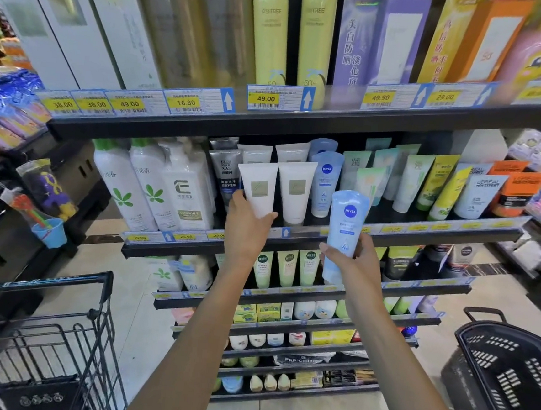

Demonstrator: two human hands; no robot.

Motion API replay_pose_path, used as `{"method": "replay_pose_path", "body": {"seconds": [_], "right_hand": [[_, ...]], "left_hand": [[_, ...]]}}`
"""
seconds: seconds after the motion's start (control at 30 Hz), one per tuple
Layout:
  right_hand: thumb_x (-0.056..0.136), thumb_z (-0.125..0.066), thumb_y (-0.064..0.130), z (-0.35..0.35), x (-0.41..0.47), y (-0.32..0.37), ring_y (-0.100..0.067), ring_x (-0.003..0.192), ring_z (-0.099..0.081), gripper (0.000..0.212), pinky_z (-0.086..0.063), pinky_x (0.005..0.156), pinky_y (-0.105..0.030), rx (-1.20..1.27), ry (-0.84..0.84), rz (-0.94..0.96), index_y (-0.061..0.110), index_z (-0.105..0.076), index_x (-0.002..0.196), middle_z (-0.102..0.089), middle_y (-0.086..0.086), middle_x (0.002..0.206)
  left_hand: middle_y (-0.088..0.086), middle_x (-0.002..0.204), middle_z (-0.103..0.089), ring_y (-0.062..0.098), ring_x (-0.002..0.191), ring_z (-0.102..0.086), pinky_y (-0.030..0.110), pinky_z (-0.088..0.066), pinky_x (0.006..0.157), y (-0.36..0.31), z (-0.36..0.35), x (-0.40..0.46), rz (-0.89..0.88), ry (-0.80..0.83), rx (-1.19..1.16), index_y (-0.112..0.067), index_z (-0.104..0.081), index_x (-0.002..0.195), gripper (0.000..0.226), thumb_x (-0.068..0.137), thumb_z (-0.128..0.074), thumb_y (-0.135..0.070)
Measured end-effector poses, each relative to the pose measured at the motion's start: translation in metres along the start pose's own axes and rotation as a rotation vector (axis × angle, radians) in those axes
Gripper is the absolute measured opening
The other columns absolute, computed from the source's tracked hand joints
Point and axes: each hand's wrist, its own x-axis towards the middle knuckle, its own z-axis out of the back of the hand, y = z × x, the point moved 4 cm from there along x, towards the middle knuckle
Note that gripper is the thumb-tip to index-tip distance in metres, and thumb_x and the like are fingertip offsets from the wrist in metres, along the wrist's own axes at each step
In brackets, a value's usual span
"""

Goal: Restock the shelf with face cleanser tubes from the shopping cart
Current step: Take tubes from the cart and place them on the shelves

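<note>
- Cleanser tube (345,231): glossy pale-blue plastic, tapering, gripped low by right hand (356,258).
- Left hand (247,225) clasps a smooth white tube (257,187) on the shelf (423,233).

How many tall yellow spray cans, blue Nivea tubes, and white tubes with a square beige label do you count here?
Tall yellow spray cans: 2
Blue Nivea tubes: 3
White tubes with square beige label: 2
Total: 7
</note>
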Motion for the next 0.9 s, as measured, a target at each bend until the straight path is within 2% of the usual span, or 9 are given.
{"method": "replay_pose_path", "body": {"seconds": [0.07,0.17,0.33,0.47,0.57,0.67,0.8,0.9], "right_hand": [[0.082,-0.086,0.019,0.000,0.006,0.011,-0.019,0.098,-0.072,0.045,-0.058,0.084,-0.038,-0.012,-0.020,0.033,0.029,-0.059,0.117,-0.071,0.000,0.112],[0.083,-0.085,0.019,-0.003,0.017,0.032,-0.013,0.097,-0.071,0.040,-0.058,0.081,-0.033,-0.072,-0.022,0.121,0.029,-0.060,0.113,-0.072,0.004,0.110],[0.082,-0.086,0.023,-0.014,0.041,0.053,-0.009,0.099,-0.070,0.044,-0.059,0.081,-0.030,-0.199,-0.052,0.215,0.023,-0.060,0.118,-0.072,0.006,0.109],[0.082,-0.086,0.025,-0.024,0.055,0.060,-0.007,0.097,-0.068,0.043,-0.053,0.070,-0.018,-0.293,-0.103,0.257,0.023,-0.058,0.115,-0.069,0.005,0.108],[0.083,-0.086,0.025,-0.031,0.064,0.058,-0.009,0.096,-0.066,0.044,-0.047,0.063,-0.012,-0.339,-0.141,0.261,0.021,-0.056,0.114,-0.066,0.004,0.109],[0.082,-0.086,0.027,-0.035,0.071,0.051,-0.011,0.097,-0.064,0.047,-0.048,0.065,-0.013,-0.379,-0.162,0.258,0.019,-0.055,0.117,-0.065,0.005,0.109],[0.080,-0.087,0.031,-0.036,0.080,0.046,-0.013,0.098,-0.065,0.052,-0.056,0.073,-0.025,-0.422,-0.205,0.268,0.022,-0.054,0.118,-0.065,0.006,0.108],[0.081,-0.087,0.028,-0.037,0.085,0.045,-0.013,0.096,-0.064,0.052,-0.053,0.070,-0.023,-0.443,-0.210,0.264,0.020,-0.053,0.119,-0.064,0.007,0.106]], "left_hand": [[0.005,0.133,-0.058,0.025,0.121,-0.058,0.048,-0.055,0.094,0.005,0.004,-0.002,-0.029,-0.005,0.037,-0.014,-0.043,0.137,0.073,0.080,-0.083,-0.037],[0.006,0.127,-0.061,0.026,0.116,-0.060,0.050,-0.056,0.088,0.013,0.011,-0.011,-0.091,0.008,0.186,-0.015,-0.046,0.133,0.063,0.085,-0.076,-0.044],[0.007,0.109,-0.064,0.029,0.103,-0.059,0.045,-0.053,0.080,0.021,0.017,-0.022,-0.263,0.081,0.457,-0.013,-0.057,0.115,0.037,0.095,-0.068,-0.042],[0.008,0.095,-0.064,0.030,0.092,-0.060,0.041,-0.048,0.071,0.026,0.021,-0.020,-0.348,0.079,0.562,-0.010,-0.059,0.104,0.031,0.095,-0.069,-0.039],[0.007,0.092,-0.065,0.028,0.091,-0.061,0.039,-0.047,0.071,0.033,0.021,-0.019,-0.384,0.094,0.620,-0.012,-0.062,0.104,0.028,0.095,-0.070,-0.036],[0.005,0.090,-0.065,0.027,0.088,-0.060,0.040,-0.048,0.073,0.037,0.020,-0.017,-0.405,0.097,0.622,-0.013,-0.062,0.101,0.026,0.093,-0.072,-0.036],[0.005,0.086,-0.065,0.027,0.084,-0.060,0.041,-0.047,0.078,0.037,0.019,-0.015,-0.422,0.100,0.637,-0.014,-0.063,0.099,0.025,0.091,-0.075,-0.035],[0.005,0.085,-0.064,0.027,0.083,-0.059,0.041,-0.047,0.078,0.038,0.018,-0.015,-0.428,0.100,0.636,-0.013,-0.063,0.096,0.024,0.091,-0.075,-0.033]]}}
